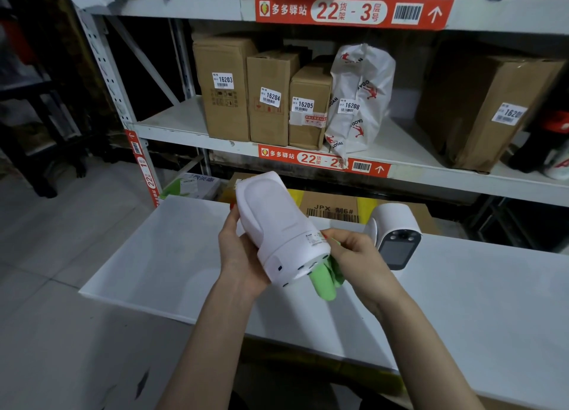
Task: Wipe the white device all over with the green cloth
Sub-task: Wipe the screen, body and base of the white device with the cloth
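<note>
the white device [277,224] is held up off the counter [160,255], tilted so its flat end points toward one o'clock and its round end, ringed with small dark openings, points toward five o'clock, nearest the camera. the left hand [240,255] grips it from the nine o'clock side, palm under the body and fingers curled round behind it; one red-painted nail shows at the device's upper left edge. the right hand [357,258] is at the three o'clock side of the device, its fingers closed on the green cloth [326,280] and pinching it against the lower right rim of the round end. a folded part of the cloth hangs down from under that rim toward six o'clock, just clear of the counter.

the counter is a white slab that runs from nine o'clock across to four o'clock under both forearms. at two o'clock of the device, well apart from it, a second white gadget [397,234] with a dark screen and small lenses on its face stands on the counter.

behind the counter, from ten to two o'clock, rises a metal shelf rack [191,132] with red labels reading 22-3 and 22-2. on its middle shelf stand three cardboard boxes tagged 16203 [223,86], 16204 [271,98] and 16205 [308,107], then a white printed bag tagged 16208 [360,98], and at two o'clock a larger brown box [480,107]. more boxes [332,206] sit below that shelf, just past the counter's far edge.
</note>
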Demonstrator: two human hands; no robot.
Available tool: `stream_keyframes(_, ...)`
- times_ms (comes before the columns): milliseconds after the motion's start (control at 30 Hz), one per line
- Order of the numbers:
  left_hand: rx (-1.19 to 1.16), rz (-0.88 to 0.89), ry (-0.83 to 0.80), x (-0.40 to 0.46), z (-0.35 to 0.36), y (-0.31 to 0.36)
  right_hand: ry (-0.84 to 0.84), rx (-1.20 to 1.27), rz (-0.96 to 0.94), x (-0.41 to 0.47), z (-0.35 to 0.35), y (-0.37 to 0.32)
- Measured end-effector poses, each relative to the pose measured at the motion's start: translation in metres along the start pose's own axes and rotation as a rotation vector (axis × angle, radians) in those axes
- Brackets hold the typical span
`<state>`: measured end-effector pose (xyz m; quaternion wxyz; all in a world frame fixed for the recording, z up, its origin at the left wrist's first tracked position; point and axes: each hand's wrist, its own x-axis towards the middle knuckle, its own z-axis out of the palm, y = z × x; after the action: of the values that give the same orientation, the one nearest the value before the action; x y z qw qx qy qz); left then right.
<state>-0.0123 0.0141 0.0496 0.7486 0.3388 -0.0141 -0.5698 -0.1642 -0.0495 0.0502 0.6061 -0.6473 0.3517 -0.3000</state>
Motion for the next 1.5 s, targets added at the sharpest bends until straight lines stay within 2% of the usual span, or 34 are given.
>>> stream_keyframes(167,0.000,-0.008,-0.014,0.002,-0.002,-0.001,-0.097,0.095,0.133,-0.001,0.003,-0.007)
stream_keyframes(300,0.044,-0.012,0.014,0.007,-0.002,-0.004,-0.197,0.039,0.149,-0.003,0.007,-0.007)
stream_keyframes(633,0.161,0.145,-0.015,0.010,0.007,-0.011,-0.022,0.017,0.112,-0.007,0.016,-0.013)
stream_keyframes(933,0.286,0.079,0.041,0.008,0.011,-0.010,0.190,-0.405,-0.123,-0.007,0.019,-0.003)
stream_keyframes(1200,0.241,0.102,0.050,0.012,0.003,-0.008,0.150,-0.607,-0.223,-0.005,0.019,0.004)
stream_keyframes(1300,0.203,0.094,0.087,0.011,0.000,-0.006,0.095,-0.588,-0.222,-0.004,0.018,0.003)
stream_keyframes(1500,0.239,0.190,0.102,0.008,-0.003,-0.005,0.116,-0.492,-0.243,0.001,0.012,0.006)
